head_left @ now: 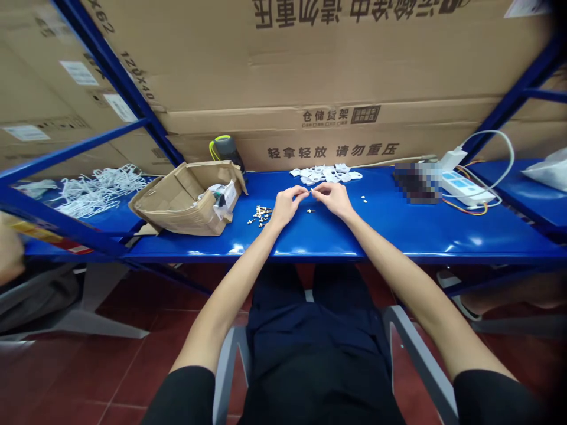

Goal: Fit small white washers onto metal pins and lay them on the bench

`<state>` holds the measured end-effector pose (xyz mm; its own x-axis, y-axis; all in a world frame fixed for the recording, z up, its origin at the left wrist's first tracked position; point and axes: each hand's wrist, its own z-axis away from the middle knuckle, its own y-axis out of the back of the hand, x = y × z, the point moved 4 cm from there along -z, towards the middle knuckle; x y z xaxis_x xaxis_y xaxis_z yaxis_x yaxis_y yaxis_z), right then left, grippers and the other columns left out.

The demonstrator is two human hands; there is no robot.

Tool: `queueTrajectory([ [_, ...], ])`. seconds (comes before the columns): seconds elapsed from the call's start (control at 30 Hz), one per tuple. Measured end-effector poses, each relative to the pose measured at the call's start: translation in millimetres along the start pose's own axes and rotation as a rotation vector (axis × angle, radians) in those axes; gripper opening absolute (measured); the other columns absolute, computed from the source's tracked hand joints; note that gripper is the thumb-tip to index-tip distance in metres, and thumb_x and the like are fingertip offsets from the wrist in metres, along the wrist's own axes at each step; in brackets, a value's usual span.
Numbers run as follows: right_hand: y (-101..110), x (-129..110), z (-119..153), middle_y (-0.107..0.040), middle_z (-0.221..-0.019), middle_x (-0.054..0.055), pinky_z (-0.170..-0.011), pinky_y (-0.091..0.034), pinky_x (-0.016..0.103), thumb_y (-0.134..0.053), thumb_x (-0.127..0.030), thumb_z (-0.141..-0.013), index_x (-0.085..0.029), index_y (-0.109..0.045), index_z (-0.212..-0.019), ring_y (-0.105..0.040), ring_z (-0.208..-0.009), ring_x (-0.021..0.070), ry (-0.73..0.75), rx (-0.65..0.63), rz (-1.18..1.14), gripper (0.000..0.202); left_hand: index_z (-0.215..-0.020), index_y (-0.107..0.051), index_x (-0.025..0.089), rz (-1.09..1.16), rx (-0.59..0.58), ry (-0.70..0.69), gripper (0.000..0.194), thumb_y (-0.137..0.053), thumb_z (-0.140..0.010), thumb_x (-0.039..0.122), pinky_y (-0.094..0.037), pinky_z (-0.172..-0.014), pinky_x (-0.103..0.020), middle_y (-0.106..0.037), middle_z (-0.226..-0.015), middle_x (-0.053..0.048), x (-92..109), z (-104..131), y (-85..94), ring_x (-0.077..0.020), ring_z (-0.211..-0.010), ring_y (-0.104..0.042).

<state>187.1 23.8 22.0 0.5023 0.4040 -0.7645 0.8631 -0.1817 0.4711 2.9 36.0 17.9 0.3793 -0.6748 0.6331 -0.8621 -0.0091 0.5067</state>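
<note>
My left hand (287,205) and my right hand (333,199) meet fingertip to fingertip over the blue shelf surface (328,236). Both are pinched closed around something too small to make out. Just below the fingertips lies a single small brass-coloured part (310,211). A loose group of similar brass parts (262,213) lies beside my left hand. Behind my hands is a pile of white plastic pieces (325,174). Two tiny white bits (364,199) rest to the right of my right hand.
An open cardboard box (190,203) stands at left, a dark cylinder with a yellow-green loop (228,150) behind it. White hooked pieces (101,189) lie farther left. At right are a power strip (465,188) with cables and a blurred dark object (416,183). A person's hand (9,251) shows far left.
</note>
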Motion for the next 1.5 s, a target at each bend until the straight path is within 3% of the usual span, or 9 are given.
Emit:
queueTrajectory([
  [0.3,1,3,-1,-0.082,-0.089,0.006,-0.088,-0.060,0.038,-0.074,-0.047,-0.089,-0.020,-0.081,-0.090,-0.077,-0.085,0.0244,0.029,-0.027,-0.089,0.028,-0.096,-0.077,0.021,0.165,0.019,0.045,0.014,-0.070,-0.099,0.033,-0.056,-0.094,-0.033,-0.083,-0.100,-0.004,4,-3,4.9,-0.0225,-0.096,-0.078],
  [0.47,-2,11,-4,-0.084,-0.096,0.008,-0.094,-0.062,0.043,-0.084,-0.055,-0.078,-0.019,-0.080,-0.096,-0.079,-0.088,0.0263,-0.015,-0.058,-0.288,0.040,-0.098,-0.076,0.019,0.255,-0.023,0.081,0.021,-0.070,-0.097,0.039,-0.058,-0.082,-0.032,-0.083,-0.097,-0.006,-1,-4,3.6,-0.0212,-0.087,-0.076],
  [0.6,-1,11,-3,-0.084,-0.094,0.010,-0.098,-0.062,0.045,-0.089,-0.060,-0.072,-0.019,-0.080,-0.096,-0.080,-0.092,0.0286,-0.054,-0.077,-0.381,0.048,-0.099,-0.077,0.018,0.309,-0.012,0.118,0.025,-0.072,-0.096,0.043,-0.058,-0.084,-0.033,-0.084,-0.097,-0.008,-3,-5,3.4,-0.0227,-0.091,-0.077],
  [0.7,1,8,-2,-0.084,-0.096,0.009,-0.098,-0.062,0.044,-0.090,-0.060,-0.072,-0.020,-0.081,-0.097,-0.080,-0.096,0.0291,-0.070,-0.062,-0.390,0.048,-0.100,-0.080,0.018,0.312,0.018,0.141,0.028,-0.075,-0.093,0.044,-0.058,-0.089,-0.035,-0.084,-0.099,-0.008,-5,-5,4.3,-0.0244,-0.096,-0.077],
  [1.0,-2,-1,3,-0.082,-0.095,0.008,-0.087,-0.062,0.039,-0.092,-0.053,-0.071,-0.018,-0.083,-0.096,-0.075,-0.086,0.0242,-0.067,-0.081,-0.461,0.044,-0.099,-0.082,0.019,0.304,0.067,0.161,0.030,-0.083,-0.085,0.045,-0.056,-0.079,-0.034,-0.083,-0.099,-0.007,-11,-7,3.2,-0.0228,-0.089,-0.075],
  [1.23,1,1,2,-0.084,-0.096,0.007,-0.090,-0.062,0.041,-0.090,-0.053,-0.073,-0.021,-0.085,-0.098,-0.076,-0.089,0.0259,-0.094,-0.083,-0.386,0.041,-0.089,-0.083,0.019,0.282,0.024,0.147,0.024,-0.078,-0.090,0.043,-0.054,-0.081,-0.035,-0.083,-0.092,-0.006,-7,-5,4.3,-0.0233,-0.088,-0.074],
  [1.37,2,4,0,-0.084,-0.096,0.007,-0.095,-0.061,0.042,-0.086,-0.050,-0.078,-0.021,-0.085,-0.093,-0.077,-0.094,0.0279,-0.075,-0.092,-0.262,0.033,-0.090,-0.083,0.022,0.130,0.021,0.159,0.020,-0.077,-0.092,0.041,-0.053,-0.084,-0.036,-0.083,-0.094,-0.004,-9,-4,4.7,-0.0243,-0.090,-0.074],
  [1.5,3,11,-1,-0.084,-0.089,0.005,-0.088,-0.060,0.038,-0.083,-0.039,-0.081,-0.022,-0.084,-0.084,-0.076,-0.087,0.0257,-0.056,-0.081,-0.048,0.017,-0.088,-0.082,0.023,-0.041,0.018,0.093,0.018,-0.075,-0.095,0.039,-0.052,-0.088,-0.038,-0.083,-0.096,-0.003,-11,-3,2.5,-0.0235,-0.088,-0.070],
])
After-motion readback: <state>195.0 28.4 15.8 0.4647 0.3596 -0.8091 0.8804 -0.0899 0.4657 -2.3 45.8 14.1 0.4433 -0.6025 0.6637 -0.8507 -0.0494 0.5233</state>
